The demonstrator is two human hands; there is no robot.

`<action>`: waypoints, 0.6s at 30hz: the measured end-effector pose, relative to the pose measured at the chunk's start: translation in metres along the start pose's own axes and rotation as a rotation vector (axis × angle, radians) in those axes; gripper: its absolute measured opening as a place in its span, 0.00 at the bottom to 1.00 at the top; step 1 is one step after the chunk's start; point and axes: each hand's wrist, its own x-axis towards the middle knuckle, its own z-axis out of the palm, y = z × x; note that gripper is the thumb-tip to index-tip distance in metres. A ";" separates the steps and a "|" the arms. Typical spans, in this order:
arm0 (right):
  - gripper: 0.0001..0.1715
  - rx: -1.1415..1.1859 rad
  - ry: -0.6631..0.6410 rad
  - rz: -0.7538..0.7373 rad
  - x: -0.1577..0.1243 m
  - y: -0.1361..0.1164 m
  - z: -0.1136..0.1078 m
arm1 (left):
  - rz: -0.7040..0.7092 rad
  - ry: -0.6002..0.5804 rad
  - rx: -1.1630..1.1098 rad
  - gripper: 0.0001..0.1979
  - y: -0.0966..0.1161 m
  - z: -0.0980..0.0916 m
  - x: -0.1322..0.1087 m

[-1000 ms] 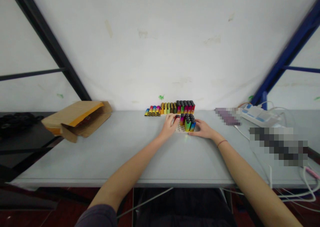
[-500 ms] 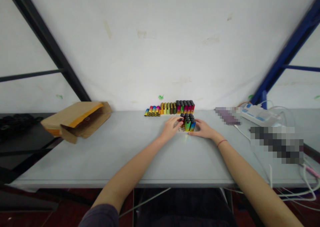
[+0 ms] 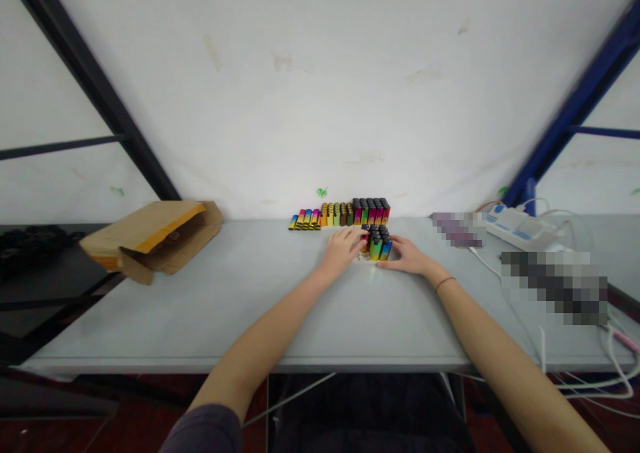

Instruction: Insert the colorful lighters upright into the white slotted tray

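Head view: a block of upright rainbow-gradient lighters (image 3: 377, 245) stands at twelve o'clock on the grey table (image 3: 250, 313), between both hands. Left hand (image 3: 343, 252): left fingers (image 3: 354, 238) curled, touching the block's left side. Right hand (image 3: 407, 256): right fingers (image 3: 395, 244) slightly spread, at its right side. Grip cannot be determined. A row of lighters (image 3: 345, 214) stands just behind. A cardboard envelope (image 3: 150, 240) lies at ten o'clock.

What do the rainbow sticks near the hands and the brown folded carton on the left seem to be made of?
The rainbow sticks look like glossy plastic, as their coloured sides shine; their dark tops are too small to judge. The carton looks like plain cardboard: its surface is matte brown, and its flaps stand stiffly.
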 end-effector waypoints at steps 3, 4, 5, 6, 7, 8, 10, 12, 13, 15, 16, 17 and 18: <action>0.51 0.009 -0.003 -0.005 0.000 -0.001 -0.001 | 0.018 0.000 0.068 0.15 -0.001 -0.004 0.001; 0.50 0.011 -0.005 -0.009 0.000 -0.001 -0.001 | 0.021 0.012 0.074 0.16 -0.003 -0.007 0.004; 0.50 0.012 -0.007 -0.012 0.000 -0.002 -0.001 | 0.018 0.035 0.078 0.17 -0.007 -0.011 0.007; 0.50 0.010 -0.010 -0.011 0.000 -0.002 -0.001 | 0.000 0.070 0.085 0.18 -0.013 -0.018 0.010; 0.50 0.007 -0.011 -0.006 0.000 -0.003 -0.001 | -0.035 0.119 0.096 0.19 -0.020 -0.027 0.014; 0.50 0.002 -0.012 0.001 0.000 -0.003 -0.002 | -0.105 0.182 0.130 0.20 -0.029 -0.038 0.018; 0.51 -0.007 -0.014 0.015 -0.001 -0.004 -0.002 | -0.340 0.291 0.245 0.22 -0.049 -0.062 0.021; 0.52 -0.009 -0.017 0.020 -0.001 -0.004 -0.002 | -0.573 0.334 0.357 0.26 -0.070 -0.086 0.018; 0.52 -0.007 -0.018 0.020 -0.001 -0.003 -0.001 | -0.659 0.300 0.393 0.27 -0.079 -0.096 0.015; 0.52 -0.007 -0.019 0.019 -0.002 -0.003 -0.001 | -0.746 0.162 0.435 0.30 -0.093 -0.108 0.005; 0.52 -0.010 -0.019 0.019 -0.002 -0.002 -0.001 | -0.758 0.093 0.454 0.31 -0.097 -0.110 0.001; 0.53 -0.013 -0.020 0.021 -0.002 -0.002 -0.001 | -0.755 0.034 0.473 0.32 -0.098 -0.111 -0.003; 0.53 -0.015 -0.022 0.022 -0.002 -0.002 -0.001 | -0.744 -0.010 0.494 0.33 -0.099 -0.111 -0.006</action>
